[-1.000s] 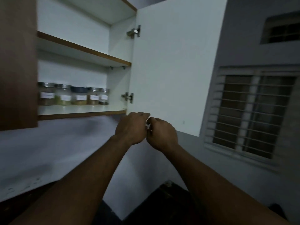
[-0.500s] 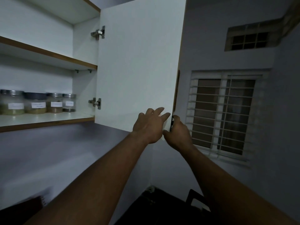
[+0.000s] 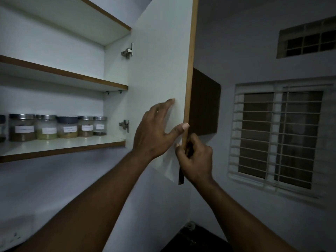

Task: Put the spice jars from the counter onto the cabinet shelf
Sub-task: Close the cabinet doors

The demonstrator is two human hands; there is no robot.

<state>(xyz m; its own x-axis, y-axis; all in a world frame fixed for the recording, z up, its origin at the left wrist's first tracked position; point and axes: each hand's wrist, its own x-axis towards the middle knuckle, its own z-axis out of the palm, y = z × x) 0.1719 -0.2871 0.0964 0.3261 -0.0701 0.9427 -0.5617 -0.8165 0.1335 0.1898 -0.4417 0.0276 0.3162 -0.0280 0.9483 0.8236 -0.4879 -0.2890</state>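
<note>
Several labelled spice jars (image 3: pixel 54 127) with metal lids stand in a row on the lowest cabinet shelf (image 3: pixel 63 145) at the left. The white cabinet door (image 3: pixel 160 70) stands open, edge-on to me. My left hand (image 3: pixel 154 131) lies flat against the door's inner face with fingers spread and the thumb at its wooden edge. My right hand (image 3: pixel 195 159) grips that edge near the bottom corner, fingers wrapped around the outer side. Neither hand holds a jar.
Two door hinges (image 3: pixel 127 51) sit on the cabinet's right wall. An upper shelf (image 3: pixel 72 77) is bare. A barred window (image 3: pixel 278 135) and a small vent grille (image 3: pixel 307 40) are on the right wall. Something dark lies low at the bottom centre (image 3: pixel 196 237).
The door has swung toward me, now seen nearly edge-on. Both hands moved up along its free edge; my left hand spread flat on the inner face.
</note>
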